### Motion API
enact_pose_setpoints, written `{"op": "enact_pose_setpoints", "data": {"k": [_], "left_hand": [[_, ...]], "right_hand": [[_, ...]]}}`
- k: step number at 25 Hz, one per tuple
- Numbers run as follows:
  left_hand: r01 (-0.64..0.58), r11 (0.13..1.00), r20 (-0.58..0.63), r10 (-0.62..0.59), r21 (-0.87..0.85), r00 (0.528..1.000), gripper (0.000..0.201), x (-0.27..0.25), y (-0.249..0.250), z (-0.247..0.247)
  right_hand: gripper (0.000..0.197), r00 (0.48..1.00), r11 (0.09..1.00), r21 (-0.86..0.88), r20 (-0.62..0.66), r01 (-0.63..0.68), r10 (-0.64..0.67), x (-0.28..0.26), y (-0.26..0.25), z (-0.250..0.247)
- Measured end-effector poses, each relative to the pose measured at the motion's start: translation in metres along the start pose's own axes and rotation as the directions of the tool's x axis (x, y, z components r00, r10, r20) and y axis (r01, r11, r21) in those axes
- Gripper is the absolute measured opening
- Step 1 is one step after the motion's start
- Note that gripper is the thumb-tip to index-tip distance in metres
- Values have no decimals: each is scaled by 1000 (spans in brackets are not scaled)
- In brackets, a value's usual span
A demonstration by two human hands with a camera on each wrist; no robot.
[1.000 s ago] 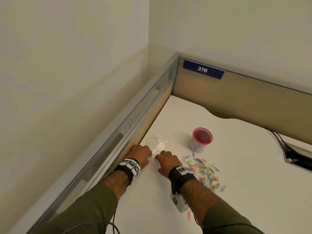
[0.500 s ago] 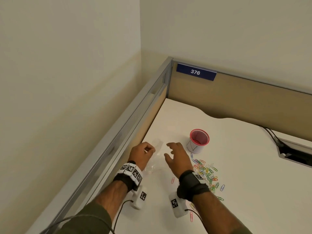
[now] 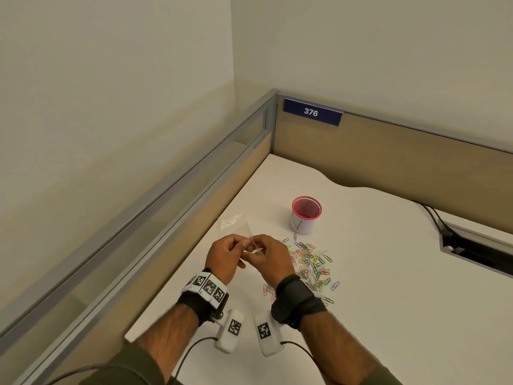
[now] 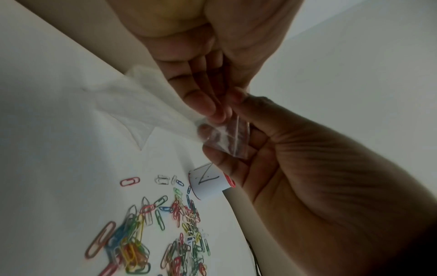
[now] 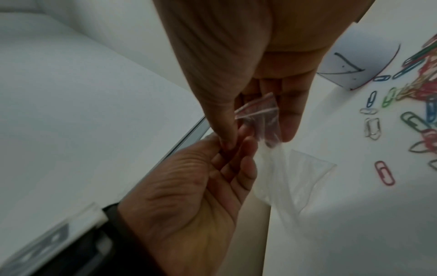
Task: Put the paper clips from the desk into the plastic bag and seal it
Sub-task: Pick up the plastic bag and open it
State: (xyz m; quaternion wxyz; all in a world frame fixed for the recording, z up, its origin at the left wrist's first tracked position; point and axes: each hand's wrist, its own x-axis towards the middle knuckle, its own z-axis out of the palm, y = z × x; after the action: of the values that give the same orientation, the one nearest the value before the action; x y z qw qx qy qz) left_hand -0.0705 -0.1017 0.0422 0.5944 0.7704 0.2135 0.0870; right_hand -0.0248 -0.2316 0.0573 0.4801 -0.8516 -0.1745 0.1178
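Head view takes in the white table (image 3: 388, 287), set into a corner between tan partition panels (image 3: 416, 162), one of them carrying a blue sign (image 3: 312, 112) that reads 376. Toward the far right a dark cable slot (image 3: 477, 251) is cut into the top. A small cup (image 3: 305, 216) with a red rim stands upright just beyond the paper clips (image 3: 311, 266), which lie scattered in many colours to the right of my hands — all of them on the table, none in the bag.

My left hand (image 3: 223, 259) and my right hand (image 3: 270, 261) meet above the table, both lifted off it, and between them I hold the clear plastic bag (image 3: 236, 226). Its body hangs away from me toward the far left, limp and see-through. On the left wrist view my left grip is narrow, fingertips (image 4: 203, 104) pinching the bag near its mouth. On the right wrist view my right grip is likewise narrow — thumb and fingers (image 5: 290, 119) pinching the top strip with its thin red line (image 5: 257, 108). I cannot tell whether the mouth is parted or pressed together.
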Motion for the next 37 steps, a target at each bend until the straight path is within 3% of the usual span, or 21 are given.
{"op": "enact_pose_setpoints", "data": {"k": [10, 17, 25, 31, 37], "left_hand": [[60, 998, -62, -62, -38, 996, 20, -6, 2, 7], [50, 994, 21, -49, -95, 999, 15, -1, 8, 11], [58, 995, 35, -55, -80, 998, 11, 6, 11, 15], [68, 998, 128, -66, -15, 990, 14, 9, 8, 18], [64, 998, 172, -63, 2, 983, 14, 9, 4, 14]], "right_hand": [[30, 993, 987, -133, 83, 92, -81, -11, 1, -1], [37, 999, 974, -222, 11, 50, -49, -4, 5, -14], [30, 997, 967, -245, -7, 70, -74, 1, 6, -15], [19, 996, 962, -273, -85, -20, -4, 3, 6, -16], [15, 999, 986, -166, -36, -7, 1, 1, 5, -18]]}}
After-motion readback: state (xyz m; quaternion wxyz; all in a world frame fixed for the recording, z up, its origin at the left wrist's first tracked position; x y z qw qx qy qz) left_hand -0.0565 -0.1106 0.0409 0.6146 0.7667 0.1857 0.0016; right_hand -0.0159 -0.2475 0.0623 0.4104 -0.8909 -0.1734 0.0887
